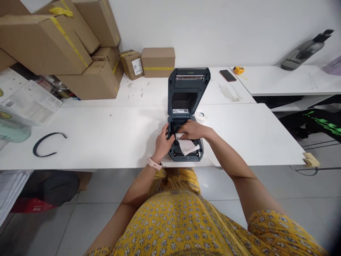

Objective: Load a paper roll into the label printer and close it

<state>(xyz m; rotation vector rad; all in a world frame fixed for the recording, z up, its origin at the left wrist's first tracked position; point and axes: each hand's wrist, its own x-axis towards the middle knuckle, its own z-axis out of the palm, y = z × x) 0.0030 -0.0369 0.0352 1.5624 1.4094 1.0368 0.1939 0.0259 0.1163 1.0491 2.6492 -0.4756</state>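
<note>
A dark grey label printer (189, 90) stands on the white table with its lid raised. Inside its lower part lies a small white paper roll, and a loose strip of white paper (187, 146) hangs from it toward the front roller. My left hand (163, 143) rests at the printer's left edge, thumb reaching inside, fingers apart. My right hand (192, 129) reaches in from the right, its fingers curled down onto the roll. Just right of the printer, partly behind my right hand, sits another white roll (200, 117).
Cardboard boxes (158, 62) line the back and left. A black headband (39, 145) lies at the left. Behind, toward the right, are a phone (227, 75) and a yellow tape measure (238, 70). A spray bottle (303, 53) stands far right. The table's front edge runs before me.
</note>
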